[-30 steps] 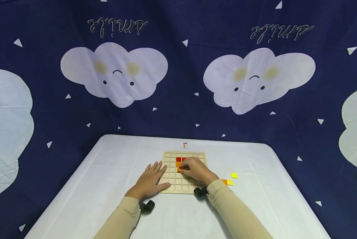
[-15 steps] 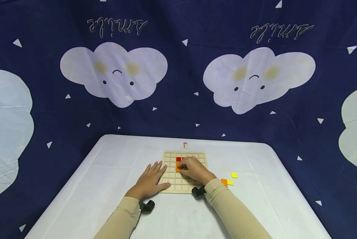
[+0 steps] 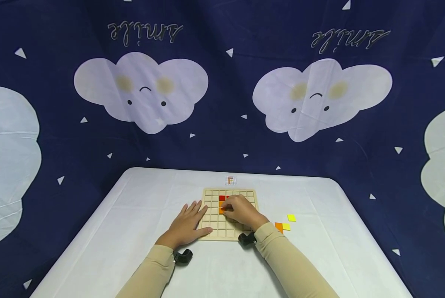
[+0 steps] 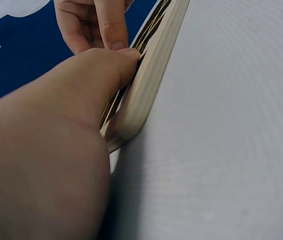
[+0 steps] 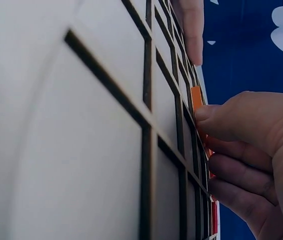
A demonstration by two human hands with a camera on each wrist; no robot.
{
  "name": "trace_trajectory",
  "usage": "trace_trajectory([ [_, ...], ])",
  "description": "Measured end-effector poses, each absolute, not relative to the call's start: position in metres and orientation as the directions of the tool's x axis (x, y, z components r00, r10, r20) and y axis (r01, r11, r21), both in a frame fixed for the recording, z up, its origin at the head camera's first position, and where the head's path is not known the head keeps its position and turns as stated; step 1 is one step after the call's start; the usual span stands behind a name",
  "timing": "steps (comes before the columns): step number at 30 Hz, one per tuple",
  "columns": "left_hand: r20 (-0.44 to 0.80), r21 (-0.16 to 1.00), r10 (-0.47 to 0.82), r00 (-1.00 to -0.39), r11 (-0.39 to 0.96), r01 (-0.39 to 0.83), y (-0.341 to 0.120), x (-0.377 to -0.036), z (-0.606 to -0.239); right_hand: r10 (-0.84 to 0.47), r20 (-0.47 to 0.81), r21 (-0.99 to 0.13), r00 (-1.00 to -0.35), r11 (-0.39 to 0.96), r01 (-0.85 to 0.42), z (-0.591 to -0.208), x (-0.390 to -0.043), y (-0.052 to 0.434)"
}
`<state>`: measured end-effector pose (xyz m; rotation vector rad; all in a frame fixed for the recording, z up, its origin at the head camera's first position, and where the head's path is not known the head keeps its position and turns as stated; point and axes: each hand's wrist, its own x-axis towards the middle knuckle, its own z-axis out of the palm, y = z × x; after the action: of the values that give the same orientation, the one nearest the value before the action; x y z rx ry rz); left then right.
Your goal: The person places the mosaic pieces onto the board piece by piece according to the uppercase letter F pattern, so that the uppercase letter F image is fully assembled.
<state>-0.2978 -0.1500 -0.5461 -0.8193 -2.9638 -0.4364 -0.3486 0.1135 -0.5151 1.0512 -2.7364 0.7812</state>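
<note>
Grasping with bent thumb and fingers, the right hand (image 3: 242,210) holds a lower orange tile (image 3: 220,211) on the wooden grid board (image 3: 224,232), as the head view shows; the gap between its digits is small, and part of the tile is covered by the fingertips; just beyond it, in the same column, lies an upper orange tile (image 3: 220,204), then a red tile (image 3: 222,198), with a second red tile (image 3: 228,197) partly hidden behind the knuckles; the left hand (image 3: 185,227) is spread, palm down and clenched on nothing, its index finger at the board's left edge and its thumb over that edge near the close corner; on the white table (image 3: 144,215), a small pattern card (image 3: 230,181) lies past the far edge of the board, while to the right one yellow tile (image 3: 291,217) lies apart and another yellow tile (image 3: 286,227) touches a loose orange tile (image 3: 279,226) beside the right sleeve (image 3: 293,260).

From the left wrist, the left thumb reaches straight across the board's rim; right-hand fingers show beyond it, pointing down; the tiles are hidden.

From the right wrist, the right thumb tip presses the lower orange tile, seen nearly edge-on; the other fingers curl beneath the thumb, their tips close to the board.
</note>
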Motion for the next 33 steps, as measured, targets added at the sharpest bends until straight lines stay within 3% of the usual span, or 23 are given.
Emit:
trace_trajectory([
  [19,0.117,0.267,0.503,-0.856,0.814,0.515,-0.149,-0.297,-0.545,-0.559,0.297,-0.456,-0.774,0.629,-0.630,-0.517,-0.344,0.116],
  [33,0.121,0.263,0.493,-0.862,0.821,0.506,-0.149,-0.298,-0.546,-0.465,0.413,-0.467,-0.783,0.630,-0.620,-0.498,-0.325,0.169],
])
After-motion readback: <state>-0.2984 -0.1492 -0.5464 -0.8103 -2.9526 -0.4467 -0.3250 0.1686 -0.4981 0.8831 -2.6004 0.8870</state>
